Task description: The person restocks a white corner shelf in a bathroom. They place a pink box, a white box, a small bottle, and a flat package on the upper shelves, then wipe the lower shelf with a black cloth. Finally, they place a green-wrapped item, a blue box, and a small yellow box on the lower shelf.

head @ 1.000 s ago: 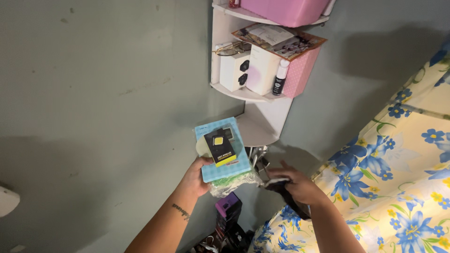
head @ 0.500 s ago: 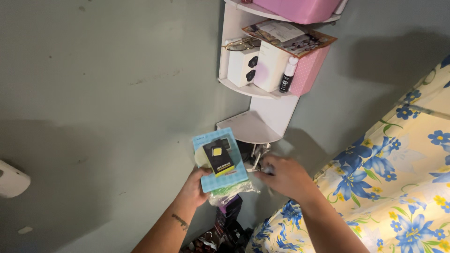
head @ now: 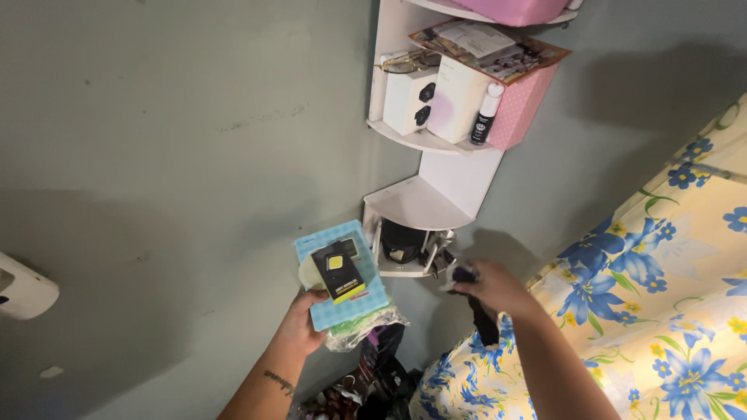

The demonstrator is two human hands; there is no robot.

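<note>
Light-blue flat rectangular packet (head: 342, 276) with a small black-and-yellow carded item (head: 339, 272) lying on top is held in the left hand (head: 299, 327), low in the head view, in front of the grey-green wall (head: 171, 155). Left hand is closed on the packet's lower edge, thumb on its face; crumpled clear plastic wrap (head: 364, 327) hangs beneath and hides the packet's underside. The packet's long axis runs from the hand up and slightly leftward, its face turned toward the camera. The small print on the card is too small to make out.

Right hand (head: 490, 286) is held apart from the left, just right of the packet, and is clenched around a dark object (head: 478, 315) whose lower part hangs below the fist; its kind cannot be determined. Dark bags (head: 373, 385) below the hands are partly cut off at the frame's bottom edge. A yellow cloth with blue flowers (head: 661, 311) occupies the lower right.

Beyond the hands, a white corner shelf unit (head: 424, 202) carries a dark round object (head: 403, 239) on its lowest tier. A higher tier holds white boxes (head: 428, 101), a small white bottle with black cap (head: 484, 117) and a pink dotted box (head: 520, 105). The topmost tier is cut off.
</note>
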